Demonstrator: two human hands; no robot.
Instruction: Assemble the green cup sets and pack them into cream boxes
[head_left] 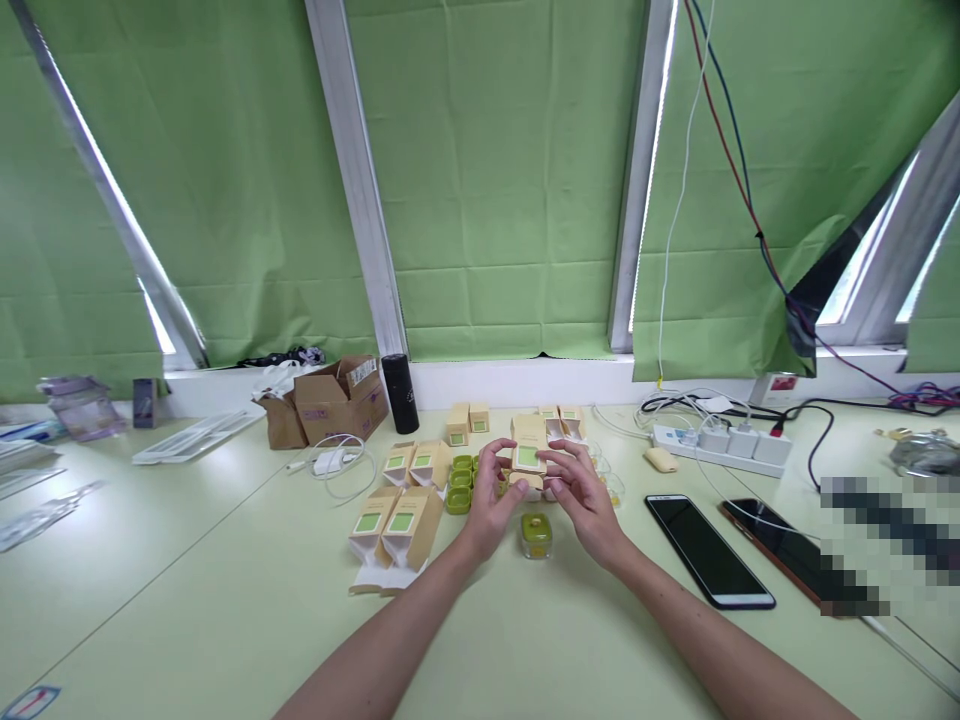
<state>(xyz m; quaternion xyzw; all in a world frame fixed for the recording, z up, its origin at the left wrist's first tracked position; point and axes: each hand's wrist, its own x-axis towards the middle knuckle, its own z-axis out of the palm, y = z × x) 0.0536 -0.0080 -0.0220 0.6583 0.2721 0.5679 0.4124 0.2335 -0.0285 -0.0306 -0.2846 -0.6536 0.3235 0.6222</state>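
Observation:
Both my hands hold a small tan carton with a green label (529,452) upright over the middle of the table. My left hand (491,500) grips its left side with curled fingers. My right hand (581,495) pinches its right side. Just below them a small clear jar with a green lid (536,535) stands on the table. Several green lids (459,485) lie to the left of my hands. Tan cartons lie flat at the front left (394,525), and others stand behind (466,420).
A brown cardboard box (337,400) and a black flask (400,393) stand at the back left. Two phones (709,550) lie on the right beside a white power strip (720,440) with cables. White charger and cord (330,462) sit left of the cartons.

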